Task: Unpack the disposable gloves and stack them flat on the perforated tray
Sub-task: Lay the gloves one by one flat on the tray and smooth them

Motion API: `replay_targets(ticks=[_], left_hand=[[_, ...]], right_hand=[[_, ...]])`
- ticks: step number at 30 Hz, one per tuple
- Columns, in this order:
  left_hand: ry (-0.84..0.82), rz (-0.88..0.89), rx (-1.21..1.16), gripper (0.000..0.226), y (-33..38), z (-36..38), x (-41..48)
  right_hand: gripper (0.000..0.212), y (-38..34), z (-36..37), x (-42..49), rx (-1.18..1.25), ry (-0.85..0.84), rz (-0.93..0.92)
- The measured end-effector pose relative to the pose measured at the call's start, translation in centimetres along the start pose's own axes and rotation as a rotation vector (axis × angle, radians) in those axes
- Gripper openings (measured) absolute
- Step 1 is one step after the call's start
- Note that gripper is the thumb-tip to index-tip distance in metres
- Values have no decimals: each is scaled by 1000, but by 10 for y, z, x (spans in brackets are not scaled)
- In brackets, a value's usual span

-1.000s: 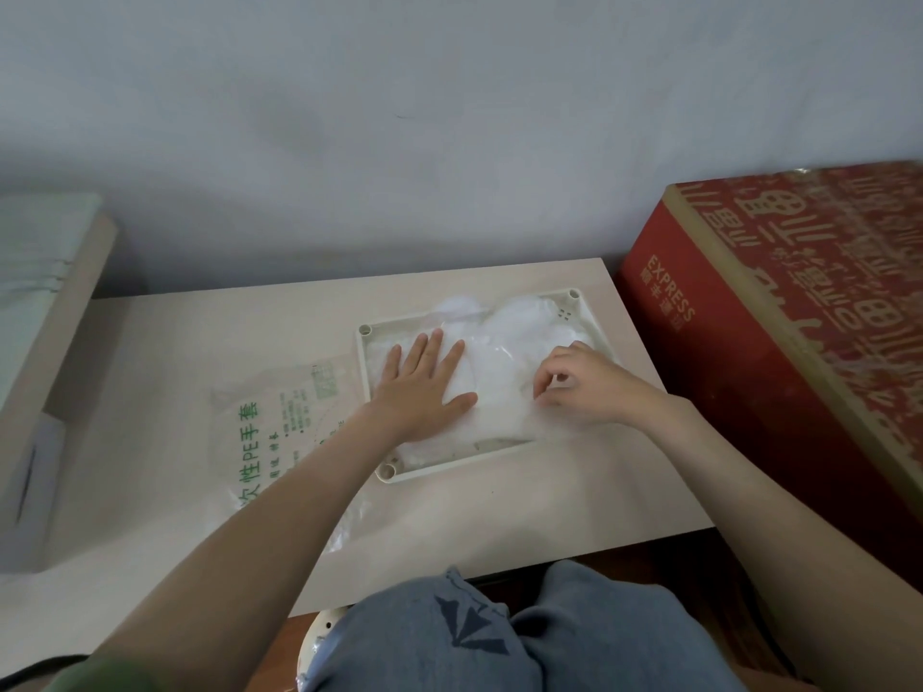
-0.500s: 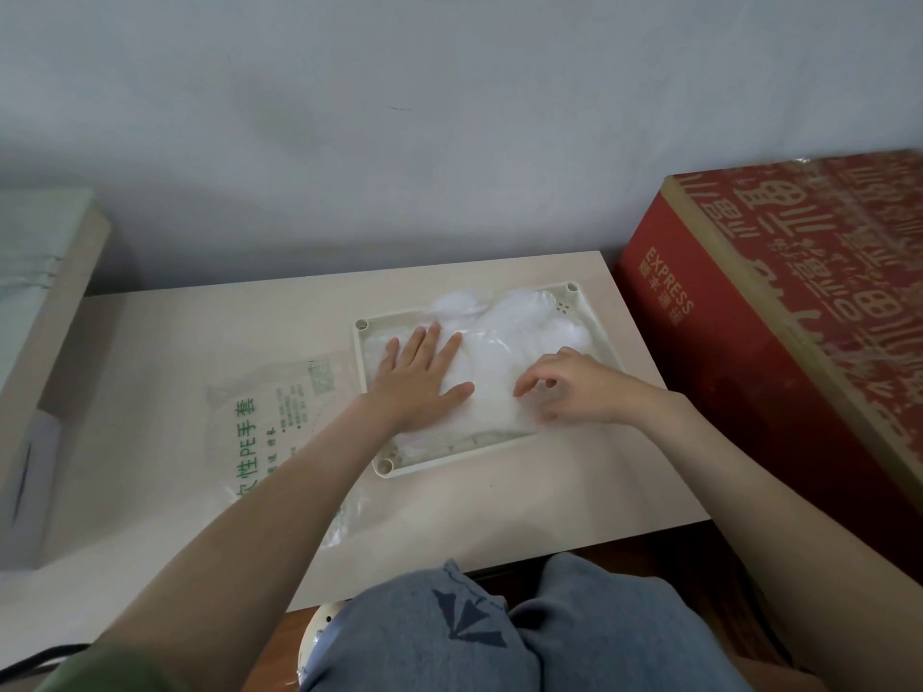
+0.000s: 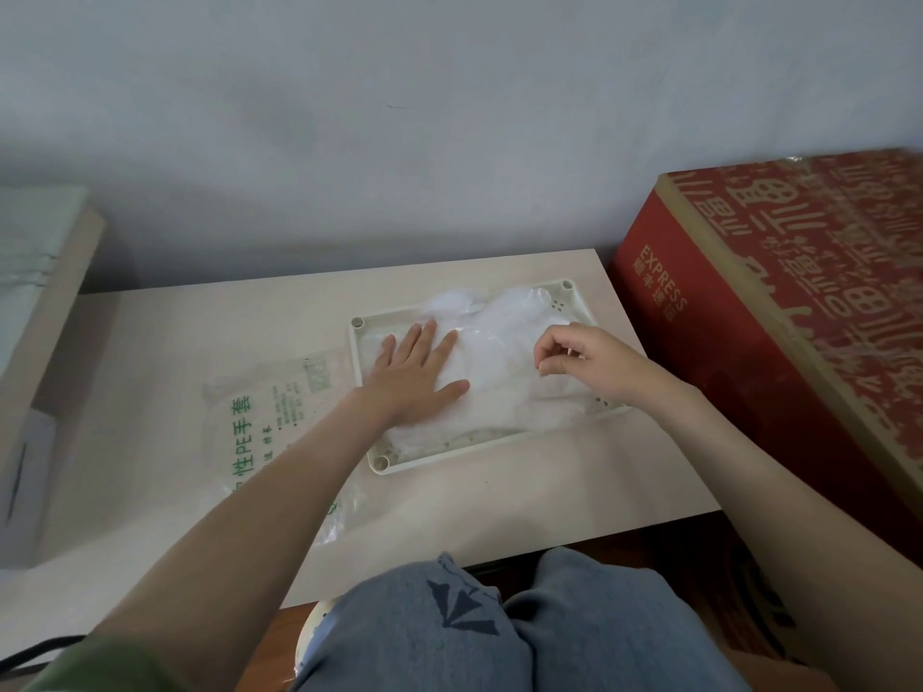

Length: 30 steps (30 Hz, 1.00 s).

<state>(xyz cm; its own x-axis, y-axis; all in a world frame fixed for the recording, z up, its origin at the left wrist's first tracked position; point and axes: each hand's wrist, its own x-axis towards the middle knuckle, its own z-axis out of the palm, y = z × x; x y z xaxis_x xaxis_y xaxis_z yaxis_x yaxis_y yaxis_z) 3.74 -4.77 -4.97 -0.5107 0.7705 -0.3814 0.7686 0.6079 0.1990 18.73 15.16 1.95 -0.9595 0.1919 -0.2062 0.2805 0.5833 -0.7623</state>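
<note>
Perforated tray (image 3: 355, 364) on the bench (image 3: 160, 337) holds crumpled clear gloves (image 3: 499, 387), left hand (image 3: 414, 377) pressing them, grip spread flat, right hand (image 3: 587, 367) curled, grip unclear, bag (image 3: 259, 417) printed "PE手套", red box (image 3: 749, 352) "EXPRESS"

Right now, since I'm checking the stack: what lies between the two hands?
Head view: only translucent gloves on the tray, between the flat left hand and the pinching right hand.

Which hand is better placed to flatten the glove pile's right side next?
Right. The right hand is curled just over that side of the gloves; the left hand lies flat, pinning their left part on the tray.
</note>
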Motion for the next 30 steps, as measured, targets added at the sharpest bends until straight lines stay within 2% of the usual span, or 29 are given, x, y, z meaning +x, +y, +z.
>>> replay_targets(ticks=[7, 10, 13, 15, 18, 20, 23, 27, 30], left_hand=[[-38, -21, -21, 73, 2, -8, -6], [-32, -22, 0, 75, 2, -9, -9], [-7, -23, 45, 79, 3, -9, -10], [24, -26, 62, 83, 6, -10, -11], [91, -32, 122, 89, 14, -13, -10], [141, -24, 168, 89, 19, -16, -10], [203, 23, 148, 85, 25, -18, -10], [198, 76, 100, 80, 26, -9, -4], [109, 51, 88, 75, 20, 1, -1]], right_hand=[[5, -7, -3, -18, 44, 21, -19], [5, -2, -5, -25, -98, -96, 25], [13, 7, -7, -28, -233, -184, 58], [15, 10, -10, -28, -257, -150, 61], [13, 3, -8, -21, -282, 9, 7], [18, -9, 0, -10, -318, 112, -71], [26, -27, 27, 9, -345, 180, -178], [39, -41, 67, 23, -233, 180, -97], [57, -26, 88, 26, -368, 64, 2]])
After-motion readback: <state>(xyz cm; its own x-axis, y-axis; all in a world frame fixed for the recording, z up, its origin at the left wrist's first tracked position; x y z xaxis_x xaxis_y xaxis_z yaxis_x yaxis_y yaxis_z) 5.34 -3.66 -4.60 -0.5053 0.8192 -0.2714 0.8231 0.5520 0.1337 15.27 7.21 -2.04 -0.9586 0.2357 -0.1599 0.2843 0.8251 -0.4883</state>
